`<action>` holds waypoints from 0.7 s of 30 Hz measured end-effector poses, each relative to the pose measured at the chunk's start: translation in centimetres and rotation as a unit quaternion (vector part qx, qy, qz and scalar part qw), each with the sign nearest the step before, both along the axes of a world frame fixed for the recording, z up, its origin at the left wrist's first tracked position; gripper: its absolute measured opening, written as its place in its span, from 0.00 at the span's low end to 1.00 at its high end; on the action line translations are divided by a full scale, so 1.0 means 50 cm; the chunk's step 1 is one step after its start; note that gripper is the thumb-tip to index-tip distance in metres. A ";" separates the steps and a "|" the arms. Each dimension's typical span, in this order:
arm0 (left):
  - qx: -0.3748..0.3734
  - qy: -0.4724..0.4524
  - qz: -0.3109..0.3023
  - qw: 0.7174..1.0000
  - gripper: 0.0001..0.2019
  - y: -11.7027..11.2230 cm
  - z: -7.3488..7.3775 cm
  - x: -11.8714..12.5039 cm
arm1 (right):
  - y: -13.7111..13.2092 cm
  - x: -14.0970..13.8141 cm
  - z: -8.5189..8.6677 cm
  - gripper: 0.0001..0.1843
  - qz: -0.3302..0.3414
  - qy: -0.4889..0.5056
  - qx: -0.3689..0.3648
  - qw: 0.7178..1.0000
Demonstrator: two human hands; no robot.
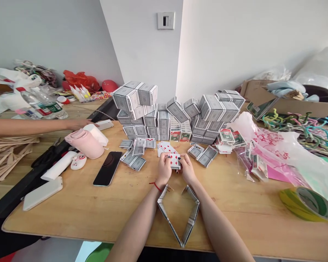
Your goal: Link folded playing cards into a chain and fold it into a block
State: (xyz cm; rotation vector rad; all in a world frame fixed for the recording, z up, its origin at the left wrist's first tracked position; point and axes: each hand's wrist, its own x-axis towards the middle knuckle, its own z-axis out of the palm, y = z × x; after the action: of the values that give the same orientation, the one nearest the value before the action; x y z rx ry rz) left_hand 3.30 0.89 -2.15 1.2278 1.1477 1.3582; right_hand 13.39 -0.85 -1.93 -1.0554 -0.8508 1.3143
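Note:
Between my two hands, over the middle of the table, are playing cards (175, 160) with red diamonds facing me. My left hand (164, 168) grips their left edge, and my right hand (187, 167) has the right edge. Just beyond them, more face-up cards (165, 148) lie fanned on the wood. A diamond-shaped frame of joined cards (191, 218) stands between my forearms. Loose folded cards lie to the left (133, 160) and right (206, 155). Behind these rise stacked blocks of folded cards (157, 122), with card boxes (180, 135) among them.
Left on the table (79, 207) are a black phone (108, 169), a pink cup (86, 143) and a white power bank (43, 193). Another person's arm (38, 127) reaches in there. To the right are green tape (308, 203), plastic bags (273, 145) and a cardboard box (297, 107).

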 end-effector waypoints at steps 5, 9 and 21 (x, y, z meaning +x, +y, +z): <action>0.012 0.019 0.007 1.000 0.05 0.002 0.000 -0.004 | 0.000 0.003 0.000 0.07 0.014 0.005 -0.009 1.000; 0.036 0.039 0.016 0.998 0.05 -0.001 0.005 -0.006 | 0.001 0.005 -0.001 0.06 0.009 0.011 -0.014 1.000; 0.003 -0.041 -0.028 0.999 0.05 -0.007 0.026 -0.009 | -0.004 0.009 0.011 0.05 0.071 0.117 -0.054 0.989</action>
State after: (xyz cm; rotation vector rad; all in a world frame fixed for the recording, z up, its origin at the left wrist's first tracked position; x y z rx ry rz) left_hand 2.83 0.55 -0.83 1.1897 1.0452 1.3589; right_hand 13.82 -1.07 -1.38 -0.9135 -0.6940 1.5858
